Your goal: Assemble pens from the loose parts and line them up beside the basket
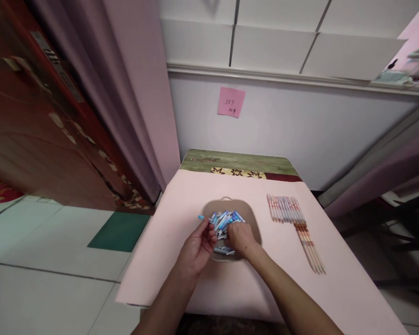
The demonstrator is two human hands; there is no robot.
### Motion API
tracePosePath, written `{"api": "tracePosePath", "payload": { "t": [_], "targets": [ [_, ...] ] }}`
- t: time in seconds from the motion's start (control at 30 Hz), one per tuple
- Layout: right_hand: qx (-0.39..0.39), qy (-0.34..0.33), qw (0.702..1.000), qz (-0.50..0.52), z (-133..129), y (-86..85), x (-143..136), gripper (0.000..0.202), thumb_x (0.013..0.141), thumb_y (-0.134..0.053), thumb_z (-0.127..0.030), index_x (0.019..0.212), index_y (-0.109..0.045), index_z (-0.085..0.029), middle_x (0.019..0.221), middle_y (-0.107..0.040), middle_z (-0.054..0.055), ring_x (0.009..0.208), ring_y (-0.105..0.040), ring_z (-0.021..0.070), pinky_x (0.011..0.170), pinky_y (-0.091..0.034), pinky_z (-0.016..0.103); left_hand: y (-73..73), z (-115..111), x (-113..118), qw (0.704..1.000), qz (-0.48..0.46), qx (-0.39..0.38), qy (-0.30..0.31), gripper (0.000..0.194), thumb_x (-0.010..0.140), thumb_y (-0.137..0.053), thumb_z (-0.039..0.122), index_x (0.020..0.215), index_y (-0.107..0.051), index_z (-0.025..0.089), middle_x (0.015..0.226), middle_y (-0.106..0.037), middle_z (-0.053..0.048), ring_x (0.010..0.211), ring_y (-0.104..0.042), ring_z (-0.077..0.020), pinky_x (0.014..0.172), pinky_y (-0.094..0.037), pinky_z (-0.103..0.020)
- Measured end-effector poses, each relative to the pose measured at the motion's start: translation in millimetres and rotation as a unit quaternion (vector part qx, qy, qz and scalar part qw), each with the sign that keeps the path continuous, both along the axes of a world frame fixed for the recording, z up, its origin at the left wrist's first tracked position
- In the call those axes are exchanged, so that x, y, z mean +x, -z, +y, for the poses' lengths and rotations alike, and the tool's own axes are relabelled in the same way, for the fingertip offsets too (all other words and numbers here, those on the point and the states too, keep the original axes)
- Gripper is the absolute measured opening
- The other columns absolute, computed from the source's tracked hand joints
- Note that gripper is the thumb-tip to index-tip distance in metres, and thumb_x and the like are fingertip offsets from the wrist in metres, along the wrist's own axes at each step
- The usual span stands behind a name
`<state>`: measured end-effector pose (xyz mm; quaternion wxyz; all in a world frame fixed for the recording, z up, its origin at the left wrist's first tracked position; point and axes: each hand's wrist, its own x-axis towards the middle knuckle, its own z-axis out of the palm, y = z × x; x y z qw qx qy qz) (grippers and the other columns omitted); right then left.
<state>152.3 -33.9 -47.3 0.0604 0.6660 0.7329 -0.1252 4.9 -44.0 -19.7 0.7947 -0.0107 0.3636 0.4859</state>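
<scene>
My left hand (199,241) is at the left rim of a grey-brown plastic basin (253,223), its fingers pinched on a short, light-blue, pen-cap-like piece (201,217) that points left. Inside the basin lies a loose heap of slim blue, white and violet pieces (223,223) that look like pen caps or pen parts. Over the right side of this heap, my right hand (241,237) reaches down with curled fingers. Its fingertips are hidden, so whether it grips a piece does not show.
To the right, a neat row of pens (286,208) lies on the pink table cover (174,223). Below it are several orange-and-cream pens or pencils (310,249) side by side. A pink note (231,102) is stuck on the wall behind, and a brown door (49,130) stands left.
</scene>
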Motion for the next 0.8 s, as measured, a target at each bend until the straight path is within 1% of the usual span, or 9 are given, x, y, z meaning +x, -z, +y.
{"api": "tracePosePath", "payload": {
  "t": [0.07,0.13,0.17,0.23,0.3,0.33,0.4,0.57,0.8],
  "targets": [
    [0.026,0.008,0.999,0.043,-3,-3.8,7,0.016,0.075,-0.059,-0.023,0.08,-0.074,-0.018,0.079,-0.074,0.01,0.076,-0.068,0.023,0.067,-0.049,0.029,0.7,0,1,1.0,-0.01,0.004,0.001,0.013,0.088,-0.054,0.015,0.077,-0.058,0.009,0.065,-0.059,-0.003,0.049,-0.052,-0.006,0.043,-0.045,-0.015],
    [0.095,0.023,0.979,0.176,-8,-10.6,14,0.016,0.08,-0.057,-0.026,0.077,-0.071,-0.019,0.073,-0.071,0.004,0.069,-0.065,0.0171,0.063,-0.047,0.025,1.6,0,2,1.0,-0.024,0.01,0.005,0.013,0.088,-0.054,0.015,0.078,-0.058,0.009,0.066,-0.059,-0.003,0.049,-0.051,-0.0057,0.043,-0.044,-0.015],
    [0.139,0.033,0.953,0.269,-10,-14.9,17,0.016,0.081,-0.056,-0.027,0.076,-0.069,-0.019,0.071,-0.068,0.003,0.065,-0.062,0.0148,0.061,-0.046,0.023,1.9,-1,4,0.999,-0.032,0.014,0.009,0.012,0.088,-0.054,0.015,0.078,-0.058,0.009,0.066,-0.059,-0.003,0.049,-0.051,-0.0055,0.042,-0.043,-0.015],
    [0.216,0.049,0.872,0.437,-15,-24.5,18,0.016,0.082,-0.059,-0.03,0.076,-0.067,-0.018,0.068,-0.064,0.001,0.061,-0.057,0.0126,0.058,-0.045,0.022,2.0,-2,9,0.998,-0.051,0.022,0.022,0.011,0.088,-0.056,0.016,0.078,-0.057,0.01,0.064,-0.056,-0.001,0.047,-0.048,-0.0049,0.041,-0.04,-0.015],
    [0.26,0.048,0.815,0.516,-20,-33.0,16,0.014,0.082,-0.062,-0.031,0.079,-0.068,-0.018,0.07,-0.063,0.0,0.063,-0.056,0.0128,0.061,-0.046,0.023,0.7,-5,15,0.997,-0.067,0.026,0.037,0.01,0.087,-0.058,0.018,0.08,-0.057,0.011,0.06,-0.053,0.002,0.043,-0.045,-0.0043,0.038,-0.037,-0.015],
    [0.275,0.041,0.801,0.53,-22,-36.2,13,0.012,0.081,-0.064,-0.03,0.079,-0.068,-0.019,0.072,-0.064,0.001,0.066,-0.057,0.0133,0.064,-0.047,0.024,-0.5,-6,18,0.996,-0.071,0.025,0.041,0.009,0.086,-0.058,0.019,0.081,-0.056,0.012,0.059,-0.051,0.003,0.042,-0.043,-0.004,0.037,-0.036,-0.015],
    [0.298,0.016,0.793,0.531,-25,-39.3,9,0.007,0.081,-0.065,-0.026,0.08,-0.069,-0.02,0.075,-0.066,0.001,0.072,-0.059,0.0146,0.069,-0.048,0.026,-3.5,-9,23,0.996,-0.072,0.018,0.045,0.01,0.086,-0.059,0.02,0.081,-0.056,0.012,0.057,-0.05,0.004,0.04,-0.041,-0.0035,0.036,-0.034,-0.014],
    [0.329,-0.031,0.798,0.505,-27,-33.9,6,0.007,0.083,-0.064,-0.024,0.085,-0.07,-0.021,0.082,-0.069,0.004,0.081,-0.063,0.0164,0.078,-0.05,0.03,-8.5,-14,27,0.997,-0.065,0.0,0.049,0.013,0.085,-0.061,0.022,0.079,-0.055,0.012,0.057,-0.05,0.005,0.038,-0.04,-0.0026,0.035,-0.032,-0.014],
    [0.313,-0.002,0.821,0.477,-28,-36.2,12,0.015,0.084,-0.062,-0.032,0.089,-0.073,-0.023,0.088,-0.071,0.005,0.085,-0.065,0.018,0.08,-0.052,0.03,-8.9,-12,22,0.997,-0.063,0.004,0.047,0.011,0.085,-0.061,0.02,0.08,-0.055,0.013,0.058,-0.05,0.004,0.039,-0.04,-0.0031,0.035,-0.033,-0.014]
  ]
}}
